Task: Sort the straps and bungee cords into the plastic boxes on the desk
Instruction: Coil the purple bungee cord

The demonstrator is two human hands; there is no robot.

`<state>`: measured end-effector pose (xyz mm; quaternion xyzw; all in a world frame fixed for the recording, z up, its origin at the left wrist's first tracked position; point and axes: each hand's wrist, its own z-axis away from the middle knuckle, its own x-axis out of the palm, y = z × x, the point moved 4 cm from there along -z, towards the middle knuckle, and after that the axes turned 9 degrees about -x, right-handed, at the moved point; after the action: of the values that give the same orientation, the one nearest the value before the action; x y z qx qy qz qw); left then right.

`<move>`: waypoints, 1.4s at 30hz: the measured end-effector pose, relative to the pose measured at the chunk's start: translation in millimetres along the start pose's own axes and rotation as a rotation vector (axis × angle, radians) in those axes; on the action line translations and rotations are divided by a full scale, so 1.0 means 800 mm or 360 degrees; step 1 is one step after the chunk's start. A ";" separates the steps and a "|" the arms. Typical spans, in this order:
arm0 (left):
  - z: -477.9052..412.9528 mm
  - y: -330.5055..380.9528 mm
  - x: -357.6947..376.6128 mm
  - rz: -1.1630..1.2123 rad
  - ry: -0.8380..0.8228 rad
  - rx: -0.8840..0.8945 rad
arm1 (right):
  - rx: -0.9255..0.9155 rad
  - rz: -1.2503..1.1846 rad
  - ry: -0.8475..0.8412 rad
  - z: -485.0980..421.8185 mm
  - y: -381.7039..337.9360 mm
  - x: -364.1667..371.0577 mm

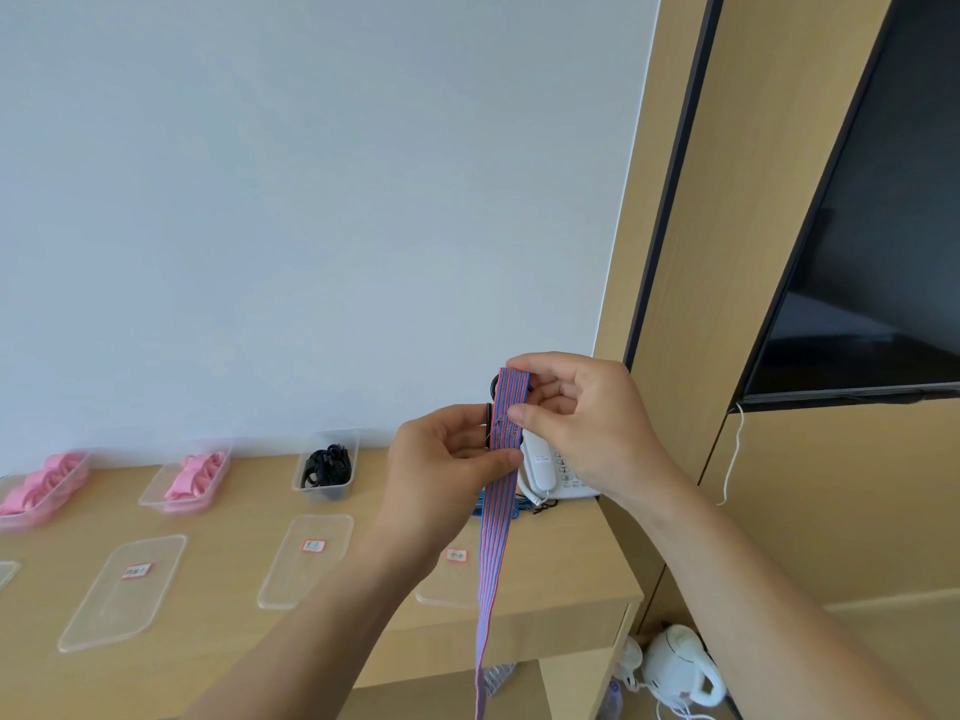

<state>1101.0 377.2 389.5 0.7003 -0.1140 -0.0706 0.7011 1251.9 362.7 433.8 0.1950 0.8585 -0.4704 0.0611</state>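
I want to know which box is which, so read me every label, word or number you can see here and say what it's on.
Nothing can be read clearly.
left lid label: dark characters in a red border, too blurred to read.
middle lid label: likewise too blurred.
right lid label: likewise too blurred.
telephone: red print on the handset and keypad digits, too small to read.

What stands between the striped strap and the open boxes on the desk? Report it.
Nothing visible does. The left hand and right hand pinch the striped strap in the air above the desk. The pink-strap boxes and black-cord box stand open, their lids lying flat in front.
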 end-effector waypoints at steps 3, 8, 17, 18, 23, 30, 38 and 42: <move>0.001 0.000 0.001 0.0032 -0.0034 0.0013 | -0.0031 0.0036 -0.0009 0.000 -0.001 -0.001; 0.003 0.002 0.005 0.0001 -0.0132 0.0075 | -0.0037 0.0073 -0.0016 -0.001 0.003 -0.005; 0.003 0.002 0.007 -0.0206 -0.0114 0.0121 | -0.0074 0.0080 -0.0068 -0.002 -0.002 -0.008; 0.002 0.001 0.007 -0.0210 -0.0133 0.0112 | -0.0076 0.0067 -0.0056 -0.002 -0.002 -0.009; -0.003 -0.011 0.009 -0.0220 -0.0182 -0.0026 | -0.0121 0.0086 -0.0016 0.001 -0.003 -0.008; -0.008 -0.018 0.007 -0.0044 -0.0096 -0.0145 | -0.0341 0.0226 0.0120 0.007 -0.006 -0.006; -0.009 -0.016 0.005 0.0087 0.0025 -0.0237 | -0.0803 0.0493 0.0286 0.019 -0.023 -0.009; -0.011 -0.013 0.004 0.0141 0.0024 -0.0227 | -0.0899 0.0474 0.0309 0.024 -0.032 -0.012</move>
<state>1107.0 385.2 379.4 0.6435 -0.1344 -0.0422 0.7524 1249.0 331.9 445.9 0.3378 0.9188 -0.1789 0.0987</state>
